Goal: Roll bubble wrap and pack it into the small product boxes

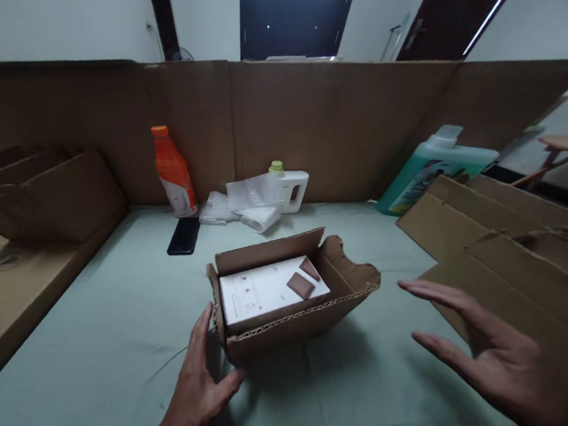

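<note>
An open cardboard box [295, 329] with rough-cut edges sits tilted on the pale green cloth in front of me. Inside it lies a white printed box [256, 293] with brown shapes on its top, filling the left part; the right end shows bare cardboard. My left hand [199, 375] is at the left end of the cardboard box, fingers spread, fingertips at its corner; whether they press on it I cannot tell. Off to the right, apart from the box, my right hand [482, 348] is open with thumb and fingers apart and nothing between them.
Behind the box are a black phone [184, 236], an orange bottle [174, 173], clear plastic wrap [252, 199] and a white jug [294, 188]. A green jug [430, 169] and cardboard pieces [513, 251] stand at right. Cardboard boxes [66, 194] are at left, before a cardboard wall [335, 121].
</note>
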{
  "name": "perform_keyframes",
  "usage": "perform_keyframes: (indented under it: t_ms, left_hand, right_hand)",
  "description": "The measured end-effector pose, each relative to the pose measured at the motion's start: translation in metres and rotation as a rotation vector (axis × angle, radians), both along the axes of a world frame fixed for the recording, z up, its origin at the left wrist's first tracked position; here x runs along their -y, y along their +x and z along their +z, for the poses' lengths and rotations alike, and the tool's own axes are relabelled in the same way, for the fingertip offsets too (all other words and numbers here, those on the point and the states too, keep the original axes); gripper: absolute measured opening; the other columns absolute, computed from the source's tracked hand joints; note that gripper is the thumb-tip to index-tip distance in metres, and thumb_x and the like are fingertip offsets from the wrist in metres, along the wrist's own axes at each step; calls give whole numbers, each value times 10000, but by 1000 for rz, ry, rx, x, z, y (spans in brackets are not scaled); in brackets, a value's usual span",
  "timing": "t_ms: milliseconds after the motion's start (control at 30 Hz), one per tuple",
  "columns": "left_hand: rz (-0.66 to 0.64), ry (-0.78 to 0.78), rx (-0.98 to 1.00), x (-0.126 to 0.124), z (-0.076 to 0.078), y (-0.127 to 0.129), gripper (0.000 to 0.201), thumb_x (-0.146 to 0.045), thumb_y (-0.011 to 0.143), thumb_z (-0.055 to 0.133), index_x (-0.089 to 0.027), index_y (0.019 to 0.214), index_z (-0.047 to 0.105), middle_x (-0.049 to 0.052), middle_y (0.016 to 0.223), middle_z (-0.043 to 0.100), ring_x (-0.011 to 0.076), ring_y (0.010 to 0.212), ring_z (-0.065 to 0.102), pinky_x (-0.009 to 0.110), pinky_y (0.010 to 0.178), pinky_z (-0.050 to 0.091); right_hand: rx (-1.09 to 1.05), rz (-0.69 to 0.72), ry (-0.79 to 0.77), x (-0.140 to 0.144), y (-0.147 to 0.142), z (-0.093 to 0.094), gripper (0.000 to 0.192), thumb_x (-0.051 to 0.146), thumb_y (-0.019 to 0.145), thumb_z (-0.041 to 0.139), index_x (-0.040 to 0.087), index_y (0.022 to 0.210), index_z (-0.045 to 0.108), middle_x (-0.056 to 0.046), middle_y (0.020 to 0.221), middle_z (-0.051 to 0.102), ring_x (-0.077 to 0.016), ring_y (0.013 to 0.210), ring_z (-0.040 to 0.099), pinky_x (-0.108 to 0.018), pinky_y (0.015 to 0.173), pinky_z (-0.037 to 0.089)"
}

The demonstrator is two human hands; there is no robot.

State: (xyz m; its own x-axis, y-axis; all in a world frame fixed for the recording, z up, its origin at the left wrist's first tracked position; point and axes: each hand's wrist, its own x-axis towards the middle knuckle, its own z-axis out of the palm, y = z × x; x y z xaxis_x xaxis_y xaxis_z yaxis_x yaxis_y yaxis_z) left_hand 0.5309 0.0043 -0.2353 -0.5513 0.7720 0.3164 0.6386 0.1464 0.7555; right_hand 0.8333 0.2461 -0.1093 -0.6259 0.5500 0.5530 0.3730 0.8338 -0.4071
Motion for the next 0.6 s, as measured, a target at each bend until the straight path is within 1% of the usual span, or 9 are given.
perform_keyframes:
  t_ms: [33, 100, 167, 233, 333, 400, 467, 533, 600]
  left_hand:
    - [-17, 4, 34, -2, 3, 2, 834, -395, 836, 658, -274, 1563, 268, 132, 1513, 480, 348, 1366, 504, 545, 1088, 478]
    - [-36, 15, 101, -7, 7, 6, 764, -406, 843, 637, -252, 1532, 346, 142, 1415, 561, 345, 1290, 567, 538, 1052, 507]
    - [-14, 29, 150, -11, 10, 8, 706, -424, 832, 635, -228, 1480, 434, 148, 1280, 632, 341, 1200, 617, 536, 1029, 519]
    - [23, 48, 187, -15, 14, 5, 638, -429, 816, 629, -212, 1406, 519, 138, 1156, 671, 335, 1129, 643, 529, 1015, 523]
    - [37, 62, 267, -25, 25, -17, 528, -409, 791, 598, -178, 1266, 615, 120, 1052, 692, 328, 1091, 651, 496, 981, 535]
    - [45, 69, 342, -34, 34, -42, 479, -388, 743, 598, -158, 1161, 650, 108, 1020, 703, 325, 1058, 656, 462, 922, 555]
    - [71, 84, 400, -45, 38, -68, 454, -368, 678, 611, -150, 1074, 659, 94, 1000, 710, 316, 1009, 659, 429, 854, 565]
    - [107, 108, 440, -56, 36, -87, 461, -350, 648, 613, -150, 1062, 645, 86, 1013, 707, 303, 994, 652, 403, 825, 556]
    - [155, 128, 461, -63, 27, -95, 474, -333, 656, 602, -147, 1092, 622, 86, 1030, 699, 286, 993, 641, 387, 832, 536]
  right_hand:
    - [33, -18, -93, -2, 1, -12, 503, 490, 862, 689, 343, 1334, 601, -72, 1230, 711, -311, 1098, 678, -484, 922, 555]
    - [91, 1, -286, -7, -5, -40, 581, 499, 842, 693, 303, 1374, 566, -90, 1203, 724, -297, 1008, 714, -444, 828, 599]
    - [108, 54, -450, -7, -22, -65, 615, 492, 812, 700, 244, 1358, 564, -115, 1180, 727, -292, 938, 727, -434, 787, 614]
    - [112, 79, -532, -2, -45, -80, 579, 481, 790, 696, 207, 1289, 591, -121, 1099, 741, -293, 878, 726, -445, 774, 614]
    - [88, 109, -551, 10, -82, -85, 512, 439, 797, 667, 203, 1246, 598, -103, 1017, 745, -295, 875, 716, -448, 782, 604]
    - [46, 161, -538, 15, -105, -84, 505, 395, 806, 649, 211, 1271, 581, -106, 1088, 737, -293, 953, 707, -439, 827, 593]
    - [11, 203, -533, 15, -123, -84, 530, 354, 805, 637, 215, 1311, 563, -111, 1176, 721, -288, 1025, 692, -426, 857, 584]
    - [7, 238, -546, 6, -134, -85, 549, 335, 794, 631, 215, 1327, 573, -110, 1190, 723, -281, 1018, 695, -415, 836, 588]
    - [23, 262, -547, -14, -138, -83, 461, 339, 796, 625, 218, 1239, 656, -101, 1144, 745, -276, 991, 704, -415, 842, 585]
